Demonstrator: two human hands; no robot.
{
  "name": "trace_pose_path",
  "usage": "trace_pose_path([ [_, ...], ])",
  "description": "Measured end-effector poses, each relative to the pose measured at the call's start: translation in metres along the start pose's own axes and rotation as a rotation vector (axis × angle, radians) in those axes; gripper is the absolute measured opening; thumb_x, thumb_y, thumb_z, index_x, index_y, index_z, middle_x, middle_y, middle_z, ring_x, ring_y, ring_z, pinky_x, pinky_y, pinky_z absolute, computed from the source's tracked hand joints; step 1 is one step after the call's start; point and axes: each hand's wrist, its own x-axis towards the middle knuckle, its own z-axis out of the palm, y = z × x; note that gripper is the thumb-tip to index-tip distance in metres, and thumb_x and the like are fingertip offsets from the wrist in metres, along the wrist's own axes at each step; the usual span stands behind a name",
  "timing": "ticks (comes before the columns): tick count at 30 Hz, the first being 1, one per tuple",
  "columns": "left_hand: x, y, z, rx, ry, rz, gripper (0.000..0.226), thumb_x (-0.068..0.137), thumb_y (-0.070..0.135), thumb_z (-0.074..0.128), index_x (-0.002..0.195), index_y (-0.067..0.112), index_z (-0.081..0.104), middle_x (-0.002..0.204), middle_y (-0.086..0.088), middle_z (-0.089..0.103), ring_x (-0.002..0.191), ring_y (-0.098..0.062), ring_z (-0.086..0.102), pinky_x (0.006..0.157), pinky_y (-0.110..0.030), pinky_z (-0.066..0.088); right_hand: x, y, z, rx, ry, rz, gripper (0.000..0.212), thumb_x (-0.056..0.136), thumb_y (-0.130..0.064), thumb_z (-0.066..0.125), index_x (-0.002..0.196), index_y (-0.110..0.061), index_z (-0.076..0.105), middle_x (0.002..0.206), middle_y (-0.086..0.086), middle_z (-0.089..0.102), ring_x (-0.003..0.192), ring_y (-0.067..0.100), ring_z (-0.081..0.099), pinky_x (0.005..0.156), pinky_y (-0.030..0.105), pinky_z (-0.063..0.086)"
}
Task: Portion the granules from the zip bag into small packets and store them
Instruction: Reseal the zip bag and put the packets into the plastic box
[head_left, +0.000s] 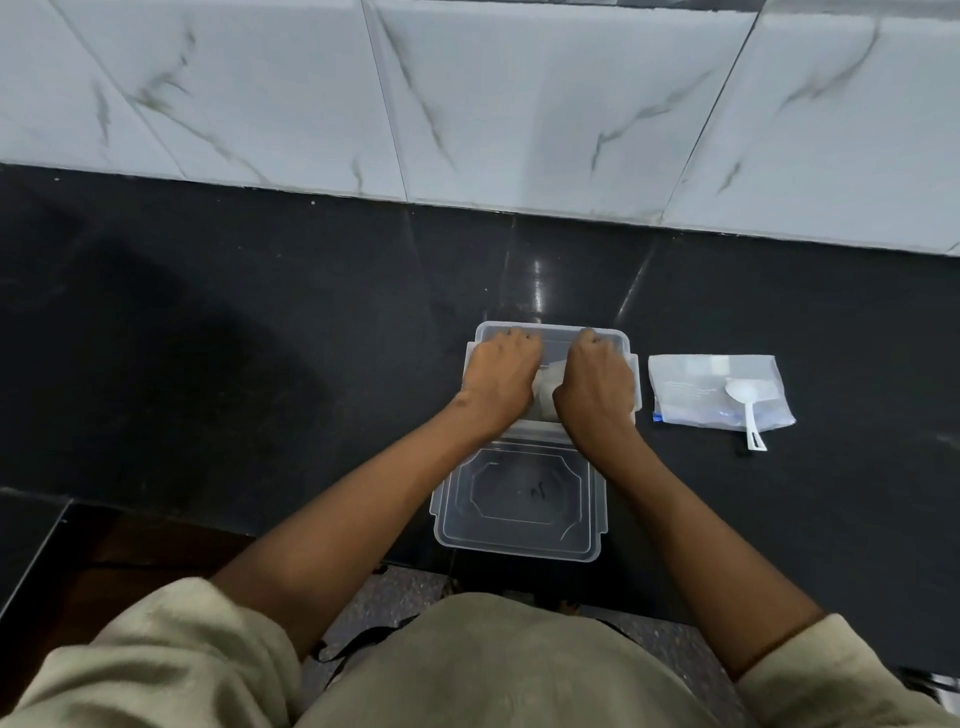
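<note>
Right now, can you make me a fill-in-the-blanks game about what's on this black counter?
1. The white scoop lies on top of the ____.
2. The zip bag lies to the ____ of the clear box.
3. The lid lies on the counter, ____ to the person than the box.
4. Both hands, left hand and right hand, are at the clear ____.

Missing words: zip bag; right; nearer; box

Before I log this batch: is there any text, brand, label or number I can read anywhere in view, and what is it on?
Nothing here can be read.
zip bag: faint pale lines of print, too blurred to read.
lid: a small dark mark at its centre, not legible as a letter or number.
container, scoop: no print visible.
</note>
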Motion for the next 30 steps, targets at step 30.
trace_pose_path([
  [30,-0.014,0.000,-0.001,-0.277,-0.592,-0.002,0.036,0.105,0.031,0.040,0.121,0.012,0.066,0.115,-0.008,0.066,0.102,-0.026,0.062,0.098,-0.042,0.051,0.006,0.016,0.016,0.117,-0.454,-0.067,0.033,0.100,-0.025,0.063,0.126,-0.006,0.065,0.120,0.017,0.069,0.105,0.030,0.066,0.098,0.039,0.053],
])
